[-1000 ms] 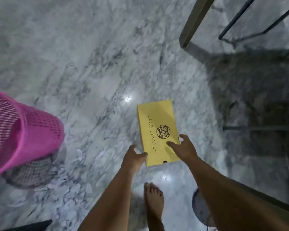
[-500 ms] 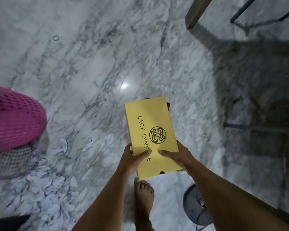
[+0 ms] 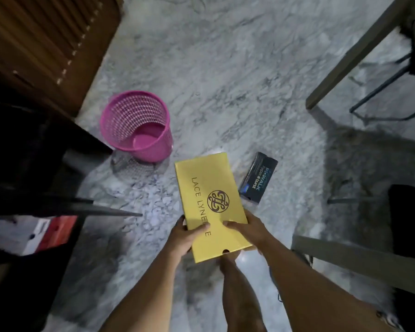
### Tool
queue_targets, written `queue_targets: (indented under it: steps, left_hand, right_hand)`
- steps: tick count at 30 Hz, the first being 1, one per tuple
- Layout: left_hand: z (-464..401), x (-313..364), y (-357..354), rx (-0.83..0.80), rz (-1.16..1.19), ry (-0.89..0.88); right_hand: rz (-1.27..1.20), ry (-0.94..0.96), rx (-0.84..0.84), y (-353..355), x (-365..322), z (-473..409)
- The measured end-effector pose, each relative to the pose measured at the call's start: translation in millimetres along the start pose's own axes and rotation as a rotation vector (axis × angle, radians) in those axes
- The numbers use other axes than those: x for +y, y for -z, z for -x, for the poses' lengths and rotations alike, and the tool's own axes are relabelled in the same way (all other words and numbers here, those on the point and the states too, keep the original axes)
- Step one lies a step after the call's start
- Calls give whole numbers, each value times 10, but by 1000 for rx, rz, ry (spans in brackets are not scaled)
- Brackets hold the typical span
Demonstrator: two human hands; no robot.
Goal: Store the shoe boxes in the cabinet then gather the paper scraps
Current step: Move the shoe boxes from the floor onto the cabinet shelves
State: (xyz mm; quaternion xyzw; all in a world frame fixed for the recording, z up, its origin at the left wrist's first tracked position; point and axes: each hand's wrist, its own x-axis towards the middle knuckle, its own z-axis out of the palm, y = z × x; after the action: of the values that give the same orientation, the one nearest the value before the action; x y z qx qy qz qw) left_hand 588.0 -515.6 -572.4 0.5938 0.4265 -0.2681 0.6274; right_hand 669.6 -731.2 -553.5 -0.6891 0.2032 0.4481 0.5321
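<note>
Marble floor [image 3: 225,68] carries paper scraps [image 3: 151,200] at nine o'clock of the yellow box [image 3: 211,200], which left hand [image 3: 185,236] and right hand [image 3: 249,230] clamp by its near sides, likely for carrying.

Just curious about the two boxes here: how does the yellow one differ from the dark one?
The yellow box is gripped off the floor by the left hand and right hand; the dark box lies untouched on the marble floor. The yellow box looks bigger, with brown lettering; the dark box has pale lettering. Both are rectangular.
</note>
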Motion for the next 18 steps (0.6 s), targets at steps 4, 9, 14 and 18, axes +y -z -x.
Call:
queue_targets:
  steps: [4,9,14,18]
  left_hand:
    - [1547,-322,754,74,109,-117]
    - [3066,-1124,1578,183,242,-233]
    - [3588,-1820,2325,305,395,-279]
    - [4344,-1604,2630,360,422,-257]
  right_hand:
    - [103,90,-35,-841,258,1084]
    - [181,146,-206,-1997,539,2374]
    - [281,239,-276,-2964,421,3288]
    - [420,300,-283,-3514,109,3511]
